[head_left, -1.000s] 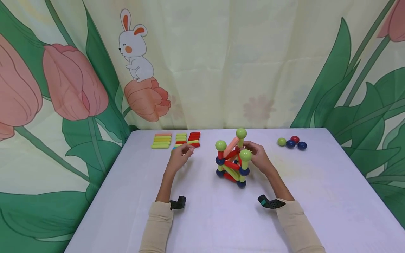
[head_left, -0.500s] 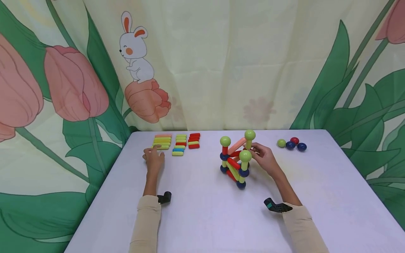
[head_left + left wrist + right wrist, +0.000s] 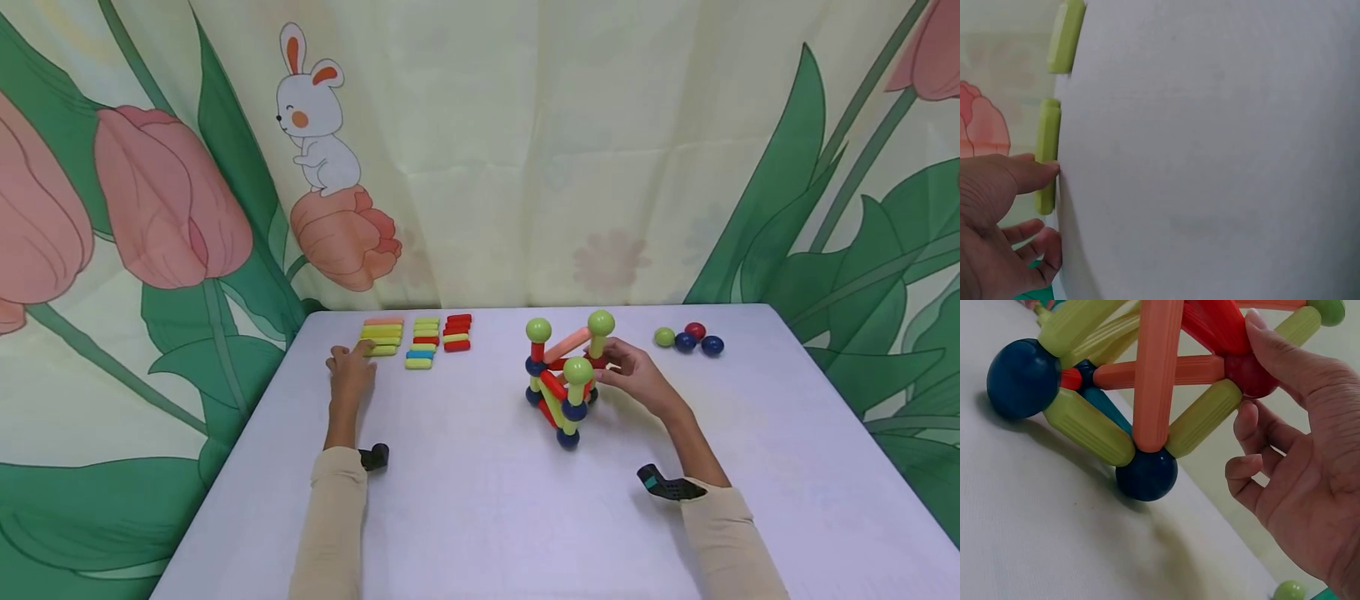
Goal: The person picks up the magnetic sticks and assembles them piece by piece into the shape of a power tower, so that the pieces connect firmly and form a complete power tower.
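A frame of magnetic rods and balls [image 3: 553, 390] stands on the table, with light green balls at its top corners and dark blue balls below. My right hand [image 3: 637, 375] grips it at the far right corner; in the right wrist view, thumb and fingers pinch the red ball [image 3: 1252, 375] where several rods meet. At the left, my left hand [image 3: 351, 371] is at the front of a column of rods. Its thumb and index finger pinch the end of a light green rod [image 3: 1047, 137], while the other fingers curl in the left wrist view.
Two further columns hold short rods: one mostly light green with a blue rod [image 3: 419, 355], one mostly red [image 3: 458, 322]. Loose balls [image 3: 685, 342], green, red and dark blue, lie at the back right. A printed curtain [image 3: 480, 167] hangs behind the table's far edge.
My left hand has moved left from the middle columns to the leftmost rods. The rod frame has turned somewhat and shifted, with my right hand keeping hold of it and moving right.
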{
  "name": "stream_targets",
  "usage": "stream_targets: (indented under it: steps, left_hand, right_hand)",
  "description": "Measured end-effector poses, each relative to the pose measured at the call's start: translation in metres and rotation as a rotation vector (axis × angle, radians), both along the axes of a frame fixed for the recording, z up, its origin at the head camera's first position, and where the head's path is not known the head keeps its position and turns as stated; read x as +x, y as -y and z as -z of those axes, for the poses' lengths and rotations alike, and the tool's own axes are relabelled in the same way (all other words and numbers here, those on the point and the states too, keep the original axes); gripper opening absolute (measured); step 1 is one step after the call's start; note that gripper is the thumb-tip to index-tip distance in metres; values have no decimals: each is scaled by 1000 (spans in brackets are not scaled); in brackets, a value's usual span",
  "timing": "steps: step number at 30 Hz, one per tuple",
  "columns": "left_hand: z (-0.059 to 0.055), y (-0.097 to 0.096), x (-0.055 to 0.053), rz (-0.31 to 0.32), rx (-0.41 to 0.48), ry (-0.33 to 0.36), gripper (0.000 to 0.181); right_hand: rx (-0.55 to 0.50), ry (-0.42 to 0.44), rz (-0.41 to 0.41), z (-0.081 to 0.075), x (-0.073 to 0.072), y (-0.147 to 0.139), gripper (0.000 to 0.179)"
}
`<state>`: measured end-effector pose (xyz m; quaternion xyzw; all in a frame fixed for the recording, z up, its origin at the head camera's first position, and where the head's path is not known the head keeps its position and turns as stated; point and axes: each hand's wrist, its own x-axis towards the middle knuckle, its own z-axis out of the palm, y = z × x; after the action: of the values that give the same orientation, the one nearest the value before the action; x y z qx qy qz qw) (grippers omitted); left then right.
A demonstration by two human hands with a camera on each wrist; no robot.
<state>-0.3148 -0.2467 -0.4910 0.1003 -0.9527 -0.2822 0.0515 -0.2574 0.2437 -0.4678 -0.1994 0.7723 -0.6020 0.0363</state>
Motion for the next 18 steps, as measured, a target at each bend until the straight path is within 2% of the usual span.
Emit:
stream_targets:
  steps: [7, 11, 13, 15, 18]
  left_hand:
    - [3, 9, 7, -56, -24, 6, 29]
    - [2, 8, 12, -90, -15, -6, 27]
    - [1, 6, 15, -103, 17, -5, 27]
    - [-1, 2, 18, -107, 87, 17, 29]
    - [-6, -7, 21, -77, 204, 51, 32]
  right_hand:
    - [23, 10, 0, -3, 4, -3, 46]
    - [47, -11, 36, -3, 7, -2, 45]
    - [65, -26, 71, -2, 9, 1, 41]
    - [80, -39, 110, -4, 12, 5, 37]
    - [99, -83, 160, -10, 21, 12, 33]
